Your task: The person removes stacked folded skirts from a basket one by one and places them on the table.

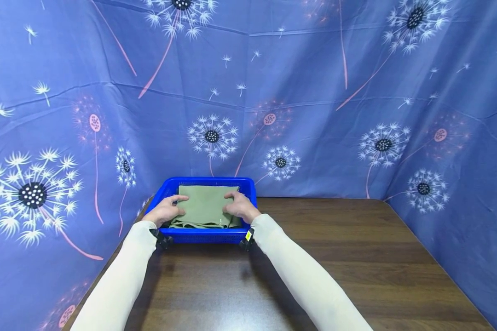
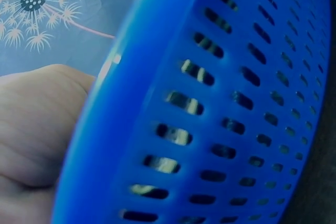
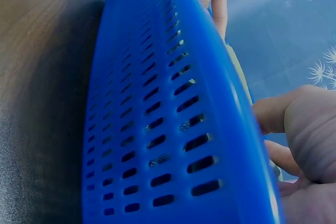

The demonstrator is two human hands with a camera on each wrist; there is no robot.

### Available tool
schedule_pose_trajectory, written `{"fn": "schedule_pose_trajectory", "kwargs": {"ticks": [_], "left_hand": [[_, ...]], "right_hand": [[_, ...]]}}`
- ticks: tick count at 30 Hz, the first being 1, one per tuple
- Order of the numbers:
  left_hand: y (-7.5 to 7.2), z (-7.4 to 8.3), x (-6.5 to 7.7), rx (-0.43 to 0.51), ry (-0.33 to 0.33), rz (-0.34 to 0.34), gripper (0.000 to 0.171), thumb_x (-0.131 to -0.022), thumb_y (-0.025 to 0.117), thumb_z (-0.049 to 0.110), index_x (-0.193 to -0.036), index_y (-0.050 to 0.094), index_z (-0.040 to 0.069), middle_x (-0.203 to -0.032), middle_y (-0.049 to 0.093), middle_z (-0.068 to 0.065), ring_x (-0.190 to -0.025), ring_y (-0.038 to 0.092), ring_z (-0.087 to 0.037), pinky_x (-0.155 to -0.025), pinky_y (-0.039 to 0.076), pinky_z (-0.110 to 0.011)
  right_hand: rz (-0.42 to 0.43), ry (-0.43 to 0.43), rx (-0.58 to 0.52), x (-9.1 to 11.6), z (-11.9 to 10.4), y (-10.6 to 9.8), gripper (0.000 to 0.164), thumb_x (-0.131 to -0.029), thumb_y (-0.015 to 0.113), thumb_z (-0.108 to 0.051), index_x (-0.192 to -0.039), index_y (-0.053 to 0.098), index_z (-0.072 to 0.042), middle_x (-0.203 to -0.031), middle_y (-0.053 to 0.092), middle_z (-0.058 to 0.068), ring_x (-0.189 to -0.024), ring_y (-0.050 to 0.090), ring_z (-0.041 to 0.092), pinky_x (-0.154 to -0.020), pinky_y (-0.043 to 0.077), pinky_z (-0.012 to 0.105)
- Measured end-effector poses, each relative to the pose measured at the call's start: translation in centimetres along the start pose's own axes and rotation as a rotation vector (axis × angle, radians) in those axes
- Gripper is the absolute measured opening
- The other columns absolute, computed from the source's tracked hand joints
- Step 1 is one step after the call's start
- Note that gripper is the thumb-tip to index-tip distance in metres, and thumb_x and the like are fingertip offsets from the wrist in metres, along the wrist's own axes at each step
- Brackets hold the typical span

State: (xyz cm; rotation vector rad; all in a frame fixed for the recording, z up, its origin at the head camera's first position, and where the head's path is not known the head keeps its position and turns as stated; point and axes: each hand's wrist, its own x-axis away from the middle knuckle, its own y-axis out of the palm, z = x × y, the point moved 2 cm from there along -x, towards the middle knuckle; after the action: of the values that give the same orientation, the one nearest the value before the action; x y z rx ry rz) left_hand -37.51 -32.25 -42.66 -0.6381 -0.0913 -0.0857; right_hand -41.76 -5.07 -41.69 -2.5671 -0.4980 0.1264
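Observation:
A folded sage-green cloth (image 1: 203, 204) lies in a blue plastic basket (image 1: 207, 233), its layered folds showing along the near edge. My left hand (image 1: 167, 210) reaches over the basket's left side, thumb and forefinger spread apart and touching the cloth's left edge. At the opposite edge, my right hand (image 1: 239, 206) touches the cloth with thumb and forefinger likewise apart. The other fingers of both hands are mostly hidden. In the left wrist view the basket's slotted wall (image 2: 210, 103) blocks the fingertips. Past the rim in the right wrist view, the right-hand fingers (image 3: 273, 114) are bent slightly.
The basket stands at the back left of a dark wooden table (image 1: 335, 257). Behind and beside the table hangs a blue curtain (image 1: 314, 124) with dandelion prints. Dark wrist devices (image 1: 162, 240) sit close to the basket's front wall.

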Motion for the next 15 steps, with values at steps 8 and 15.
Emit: {"fn": "schedule_pose_trajectory", "kwargs": {"ticks": [8, 15], "left_hand": [[0.06, 0.06, -0.12, -0.006, -0.031, -0.002, 0.069, -0.096, 0.063, 0.006, -0.159, 0.036, 0.002, -0.166, 0.019, -0.031, -0.15, 0.025, -0.05, -0.115, 0.035, -0.061], [0.03, -0.17, -0.33, -0.005, -0.049, 0.008, 0.072, -0.094, 0.064, 0.006, -0.16, 0.033, 0.0, -0.167, 0.017, -0.031, -0.151, 0.021, -0.051, -0.117, 0.033, -0.061]], "right_hand": [[0.048, 0.049, 0.016, -0.06, 0.05, 0.02, 0.085, -0.083, 0.076, -0.006, -0.158, 0.035, -0.01, -0.152, 0.049, 0.023, -0.128, 0.053, 0.037, -0.104, 0.048, 0.049], [0.083, 0.087, 0.04, -0.1, 0.1, 0.16, 0.101, -0.08, 0.078, -0.008, -0.162, 0.018, -0.001, -0.155, 0.045, 0.028, -0.137, 0.049, 0.039, -0.112, 0.044, 0.048]]}}
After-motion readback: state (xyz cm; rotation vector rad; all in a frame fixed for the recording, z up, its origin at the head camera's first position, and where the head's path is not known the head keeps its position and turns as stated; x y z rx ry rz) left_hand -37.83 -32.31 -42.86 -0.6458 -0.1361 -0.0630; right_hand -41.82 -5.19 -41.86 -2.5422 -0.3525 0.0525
